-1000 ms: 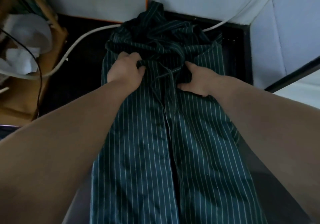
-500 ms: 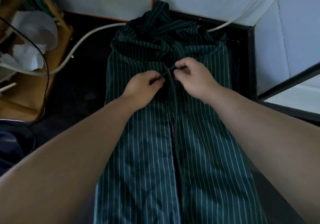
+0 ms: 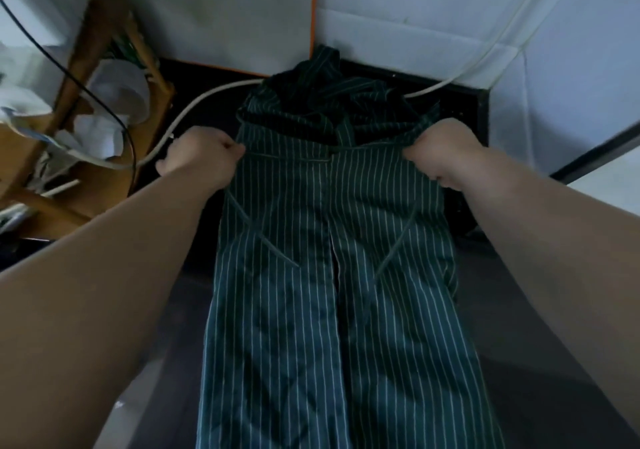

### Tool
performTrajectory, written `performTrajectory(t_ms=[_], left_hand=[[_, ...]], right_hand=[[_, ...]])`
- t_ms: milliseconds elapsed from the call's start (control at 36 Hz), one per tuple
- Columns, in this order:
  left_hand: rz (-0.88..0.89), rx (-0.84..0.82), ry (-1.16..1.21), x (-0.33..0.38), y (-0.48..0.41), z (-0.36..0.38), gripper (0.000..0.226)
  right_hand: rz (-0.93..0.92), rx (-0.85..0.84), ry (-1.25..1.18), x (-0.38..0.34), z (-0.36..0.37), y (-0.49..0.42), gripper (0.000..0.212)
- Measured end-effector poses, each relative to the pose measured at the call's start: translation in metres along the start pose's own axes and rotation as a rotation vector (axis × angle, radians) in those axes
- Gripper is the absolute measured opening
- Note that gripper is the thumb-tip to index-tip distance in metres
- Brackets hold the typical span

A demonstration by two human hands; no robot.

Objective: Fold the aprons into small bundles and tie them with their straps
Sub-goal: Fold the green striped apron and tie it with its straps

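- Two bare forearms reach forward from the bottom corners, one on each side of the apron (image 3: 311,327).
- Apron: dark green with thin white stripes, laid lengthwise on the dark bench (image 3: 187,310) as a long narrow strip. A slit runs down its middle.
- Left loose end (image 3: 263,237) and right loose end (image 3: 398,240) of the strap trail back over the cloth, slanting inward.
- Left hand (image 3: 204,161) is at the apron's left edge, fingers (image 3: 232,147) curled tight, pinching the strap (image 3: 287,158).
- Right hand (image 3: 446,157) is at the right edge, fingers (image 3: 415,150) closed round the strap's other side.
- The strap is pulled straight across the cloth between the hands, crossing at the centre.
- Beyond it, the apron's far end is bunched fabric (image 3: 329,102).
- A white cable (image 3: 207,102) curves behind the bunch.
- Wooden frame (image 3: 86,67) with white cloths stands far left; pale wall panels (image 3: 415,15) lie beyond.
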State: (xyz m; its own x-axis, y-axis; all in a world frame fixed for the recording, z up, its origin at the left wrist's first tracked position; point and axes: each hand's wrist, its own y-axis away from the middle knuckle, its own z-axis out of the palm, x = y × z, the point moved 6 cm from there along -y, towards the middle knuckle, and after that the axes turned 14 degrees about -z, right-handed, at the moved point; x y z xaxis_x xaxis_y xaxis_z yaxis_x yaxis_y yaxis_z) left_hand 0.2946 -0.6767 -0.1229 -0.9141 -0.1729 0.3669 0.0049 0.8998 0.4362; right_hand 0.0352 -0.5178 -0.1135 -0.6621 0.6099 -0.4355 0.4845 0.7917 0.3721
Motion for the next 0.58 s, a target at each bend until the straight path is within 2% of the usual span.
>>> performTrajectory(t_ms=[28, 83, 139, 194, 250, 333, 417, 500, 583], left_hand=[[0.009, 0.034, -0.041, 0.0, 0.001, -0.004, 0.026], [0.046, 0.118, -0.111, 0.004, 0.004, -0.01, 0.026], [0.073, 0.222, -0.191, 0.007, 0.003, -0.013, 0.025], [0.071, 0.3, -0.262, 0.007, 0.002, -0.015, 0.027], [0.079, 0.375, -0.335, 0.007, 0.001, -0.018, 0.03], [0.124, 0.46, -0.443, 0.005, 0.003, -0.022, 0.039], [0.106, 0.478, -0.457, -0.004, -0.002, -0.024, 0.04], [0.046, 0.363, -0.475, -0.012, -0.006, -0.012, 0.059], [-0.001, 0.183, -0.478, -0.018, 0.003, 0.011, 0.079]], right_hand=[[0.044, 0.029, -0.038, 0.006, -0.001, -0.002, 0.017], [0.102, 0.114, -0.122, 0.011, -0.007, 0.001, 0.019], [0.06, 0.33, -0.071, 0.012, -0.022, 0.006, 0.013], [-0.045, 0.437, -0.009, 0.01, -0.026, 0.014, 0.038], [-0.1, 0.428, 0.068, 0.013, -0.023, 0.014, 0.052], [-0.01, 0.278, 0.245, 0.031, -0.009, 0.008, 0.072], [0.047, 0.134, 0.226, 0.047, 0.006, 0.009, 0.085], [0.104, 0.092, 0.198, 0.052, 0.015, 0.013, 0.092], [0.119, 0.161, 0.18, 0.043, 0.017, 0.021, 0.093]])
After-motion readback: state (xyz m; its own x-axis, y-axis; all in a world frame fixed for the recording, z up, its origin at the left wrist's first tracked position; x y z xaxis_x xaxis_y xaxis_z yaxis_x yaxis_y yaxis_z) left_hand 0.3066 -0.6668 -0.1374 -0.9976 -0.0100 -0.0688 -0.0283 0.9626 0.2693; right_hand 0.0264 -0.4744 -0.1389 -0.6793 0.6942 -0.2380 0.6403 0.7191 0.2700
